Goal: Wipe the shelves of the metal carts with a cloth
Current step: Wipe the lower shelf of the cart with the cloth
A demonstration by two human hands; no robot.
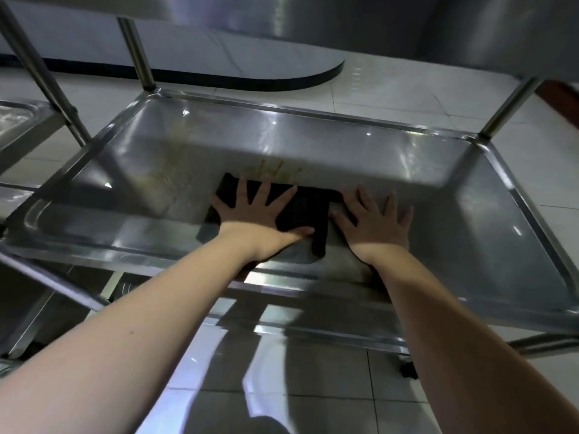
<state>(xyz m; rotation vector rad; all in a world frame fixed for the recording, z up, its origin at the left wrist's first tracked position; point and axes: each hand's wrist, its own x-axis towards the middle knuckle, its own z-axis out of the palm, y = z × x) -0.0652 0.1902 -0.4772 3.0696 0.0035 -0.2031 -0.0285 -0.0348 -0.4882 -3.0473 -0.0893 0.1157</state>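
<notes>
A shiny metal cart shelf (470, 214) with a raised rim fills the middle of the view. A dark cloth (305, 208) lies flat on it near its centre. My left hand (257, 211) presses down on the cloth with its fingers spread and straight. My right hand (374, 220) lies flat with spread fingers at the cloth's right edge, mostly on bare metal. Both forearms reach in from the bottom of the view. A faint yellowish smear (275, 169) shows on the shelf just beyond the cloth.
Upright cart posts stand at the far left corner (138, 51) and far right corner (507, 108). A second metal cart (22, 120) stands to the left with a slanted bar (40, 70). White tiled floor (391, 98) lies beyond. A lower shelf (219, 371) shows beneath.
</notes>
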